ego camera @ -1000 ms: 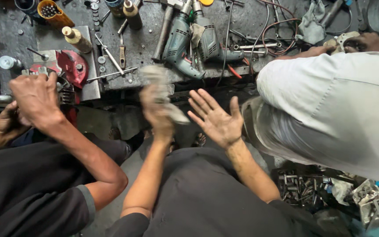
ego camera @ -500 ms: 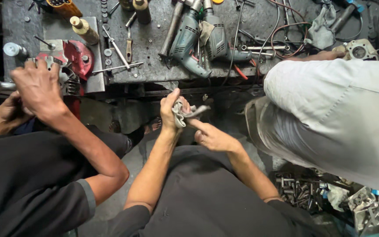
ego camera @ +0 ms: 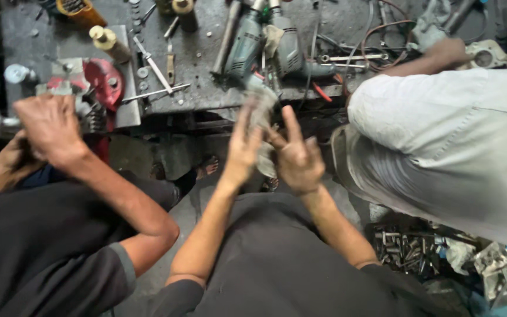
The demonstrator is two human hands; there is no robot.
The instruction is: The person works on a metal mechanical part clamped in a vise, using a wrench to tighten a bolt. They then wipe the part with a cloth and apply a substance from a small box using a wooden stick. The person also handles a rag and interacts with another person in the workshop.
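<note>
Two hands, left hand [ego camera: 243,154] and right hand [ego camera: 296,158], press one grey rag [ego camera: 263,147] between flat palms, fingers extended. Beyond, the tabletop [ego camera: 200,88] carries two grey power drills [ego camera: 265,50]; two co-workers flank it.

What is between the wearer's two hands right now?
In the head view, a crumpled greyish rag sits pressed between the left hand and the right hand; it is blurred.
</note>
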